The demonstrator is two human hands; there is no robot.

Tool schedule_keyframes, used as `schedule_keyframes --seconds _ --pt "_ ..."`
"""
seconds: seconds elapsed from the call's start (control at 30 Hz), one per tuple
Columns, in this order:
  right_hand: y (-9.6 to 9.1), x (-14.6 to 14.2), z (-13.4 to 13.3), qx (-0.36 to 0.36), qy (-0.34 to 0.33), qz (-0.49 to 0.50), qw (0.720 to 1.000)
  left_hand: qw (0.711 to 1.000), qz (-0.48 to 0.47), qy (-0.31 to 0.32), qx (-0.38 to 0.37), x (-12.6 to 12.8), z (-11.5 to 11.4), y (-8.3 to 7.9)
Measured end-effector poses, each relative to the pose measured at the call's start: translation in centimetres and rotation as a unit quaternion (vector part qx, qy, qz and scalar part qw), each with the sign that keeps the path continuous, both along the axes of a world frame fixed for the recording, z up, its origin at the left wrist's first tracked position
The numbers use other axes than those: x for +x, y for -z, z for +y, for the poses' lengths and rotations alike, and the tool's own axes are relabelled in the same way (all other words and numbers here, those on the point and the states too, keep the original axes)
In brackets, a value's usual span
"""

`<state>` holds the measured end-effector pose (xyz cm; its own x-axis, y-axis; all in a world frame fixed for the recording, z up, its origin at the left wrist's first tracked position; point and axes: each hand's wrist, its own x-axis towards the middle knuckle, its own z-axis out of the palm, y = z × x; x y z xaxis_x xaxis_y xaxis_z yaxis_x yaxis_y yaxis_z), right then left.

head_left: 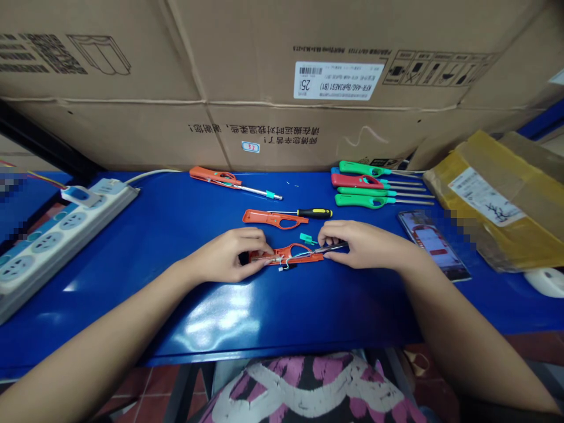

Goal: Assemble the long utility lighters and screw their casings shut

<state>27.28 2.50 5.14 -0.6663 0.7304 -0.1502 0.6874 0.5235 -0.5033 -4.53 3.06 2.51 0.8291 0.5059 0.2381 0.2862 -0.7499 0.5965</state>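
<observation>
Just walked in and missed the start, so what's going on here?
A person is working at a blue table. Their left hand holds the left end of an open orange shell half with wires inside, while their right hand grips a slim metal piece at the other end. Another orange shell piece lies just beyond, beside a screwdriver, and a small green part lies near the right hand.

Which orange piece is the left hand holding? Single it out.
The front orange shell, held in the left hand with wires lying across it. The middle orange shell, beside the screwdriver, and the rear orange lighter lie untouched.
</observation>
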Motion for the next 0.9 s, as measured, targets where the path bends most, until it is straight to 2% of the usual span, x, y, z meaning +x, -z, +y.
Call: schedule_keyframes --seconds 0.2,0.53,0.77,0.9 --pt "-0.2 -0.1 -0.2 -0.013 0.004 0.002 1.000 1.000 -0.007 0.007 0.002 -0.1 0.1 0.0" --pt "-0.4 0.0 -0.2 -0.019 -0.022 0.016 0.999 0.990 0.066 0.015 0.121 0.0 -0.1 -0.9" --pt "-0.4 -0.3 -0.2 -0.020 -0.010 0.009 1.000 0.994 0.042 -0.010 0.099 -0.2 0.0 -0.4" --pt "-0.2 -0.3 -0.2 -0.019 -0.018 0.000 1.000 0.991 0.059 -0.019 0.116 -0.3 0.0 -0.4"
